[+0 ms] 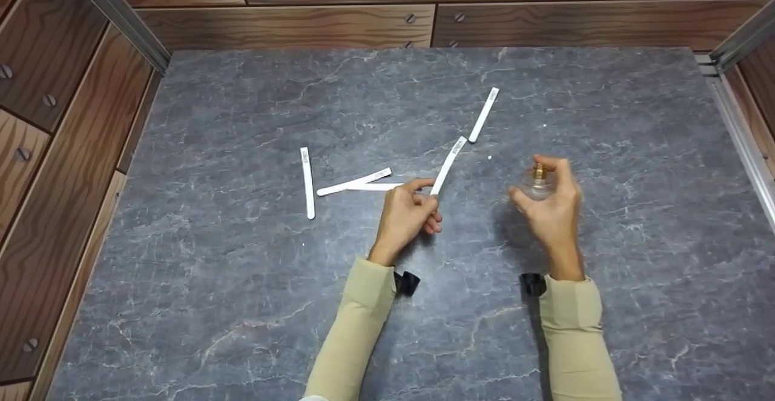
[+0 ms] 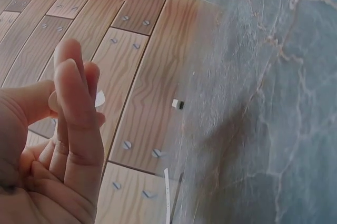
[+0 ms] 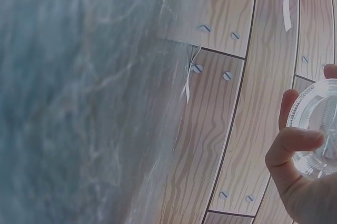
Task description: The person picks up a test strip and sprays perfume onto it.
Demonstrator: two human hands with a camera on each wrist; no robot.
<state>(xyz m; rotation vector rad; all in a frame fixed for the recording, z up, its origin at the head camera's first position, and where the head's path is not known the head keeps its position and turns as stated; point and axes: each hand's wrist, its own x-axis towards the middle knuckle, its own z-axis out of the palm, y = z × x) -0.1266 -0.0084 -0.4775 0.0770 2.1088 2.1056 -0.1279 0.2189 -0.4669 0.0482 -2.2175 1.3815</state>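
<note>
My left hand (image 1: 404,210) pinches a white perfume test strip (image 1: 449,165) by its lower end between thumb and fingers. The strip's printed end points up and away to the right. To its right, my right hand (image 1: 554,204) grips a clear glass perfume bottle (image 1: 537,188) above the table, with the index finger on the gold spray top (image 1: 537,171). In the right wrist view, the bottle's round ribbed base (image 3: 303,116) shows between the thumb and fingers. Strip and bottle are apart, with a hand's width or more between them.
On the grey marbled table (image 1: 242,304) lie more white strips: one upright strip (image 1: 307,183) at left, a slanted strip (image 1: 339,186) crossing a flat strip (image 1: 372,187) partly behind my left hand, and a far strip (image 1: 484,115). Wood-patterned panels (image 1: 290,25) border the table.
</note>
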